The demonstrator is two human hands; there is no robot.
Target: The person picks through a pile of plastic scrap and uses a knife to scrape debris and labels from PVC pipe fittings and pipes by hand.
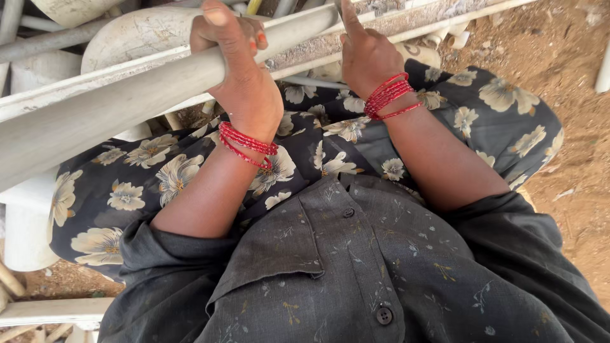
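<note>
Two hands worked along a stack of pale grey-white pipes that crossed the view on a slant from lower left to upper right. The left hand [238, 76] had its grip wrapped over the thick pipe [127, 105] nearest the person, fingers curled across its top and the thumb side tucked beneath, so the round stock was pinned against the lap rather than left free to roll. The right hand [365, 54] rested farther up, its palm against the flat whitish rail [406, 22] behind the pipe, the forefinger stretched straight up and the other fingers loosely bent; its grip was apart and clamped on nothing, seemingly a steadying touch. Red bangles [248, 145] ringed both wrists. The thick pipe lay across a dark floral cloth [127, 190] spread over the knees, which probably cushioned the load and kept dust off the grey buttoned shirt [356, 267]. A round pale vessel [133, 35] sat behind the pipes, and bare brown earth [559, 82] lay to the right.
</note>
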